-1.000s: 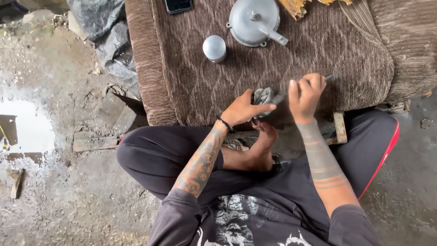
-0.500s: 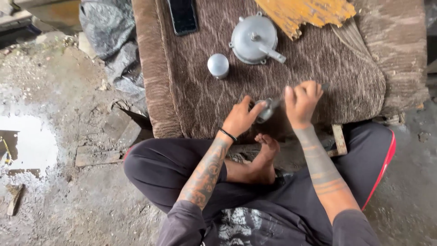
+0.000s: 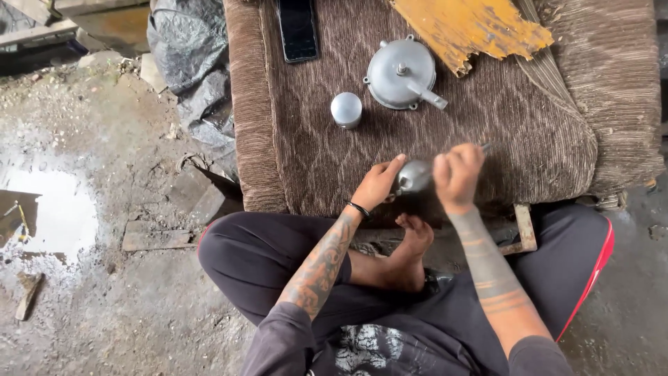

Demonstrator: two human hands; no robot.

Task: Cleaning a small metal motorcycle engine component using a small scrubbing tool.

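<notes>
— Hands in view? How many?

— Two. Left hand (image 3: pixel 378 184) at lower centre of the frame, fingers curled round a small grey metal part (image 3: pixel 415 175), thumb up against its top edge. Right hand (image 3: pixel 458 174) just to the right of it, closed into a loose fist, touching the same part from the other side. Something thin poking out past the right knuckles, too blurred to name; cannot tell whether gripped.

— And the part itself, where?

— Between both hands, over the near edge of the brown cushion (image 3: pixel 529 132), just above one bare foot (image 3: pixel 410 251).

— Other metal pieces on the cushion?

— Two. One round grey cover (image 3: pixel 400 73) with a short spout sticking out to the right, upper centre. One small silver cap (image 3: pixel 346 109) to its lower left, well apart from the hands.

— Anything else up there?

— One black phone (image 3: pixel 297 29), screen dark, at the top edge left of the cover. One yellow board (image 3: pixel 470 26), paint chipped, at the top right, partly out of frame.

— Off the cushion?

— One crumpled grey plastic sheet (image 3: pixel 184 63) at upper left, against the cushion's side. One puddle (image 3: pixel 45 209) at the left edge on the muddy ground (image 3: pixel 118 306). One black band (image 3: pixel 359 209) on the left wrist.
</notes>
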